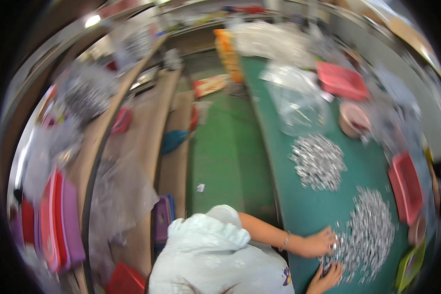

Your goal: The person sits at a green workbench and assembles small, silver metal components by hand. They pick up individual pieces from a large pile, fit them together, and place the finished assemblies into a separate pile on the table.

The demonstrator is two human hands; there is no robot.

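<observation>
A loose heap of small shiny silver metal pieces [370, 235] spreads over the green tabletop [294, 196] at the right. At its near left edge my left hand [320, 243], with a bracelet on the wrist, has its fingers curled down onto a few pieces and seems to pinch one. Just below it, my right hand [327, 280] rests at the same edge, thumb and fingers apart, with metal pieces around the fingertips. Blur hides the exact shape of the pieces. Farther along the table lies a second, rounder pile of the same silver pieces [318, 161].
A red tray [405, 188], a green tray [410, 267] and a pink tub [354, 120] line the table's far side. Clear plastic bags [299, 105] and another red tray [342, 81] stand beyond. Wooden shelves [132, 157] with bags and bins run along the left.
</observation>
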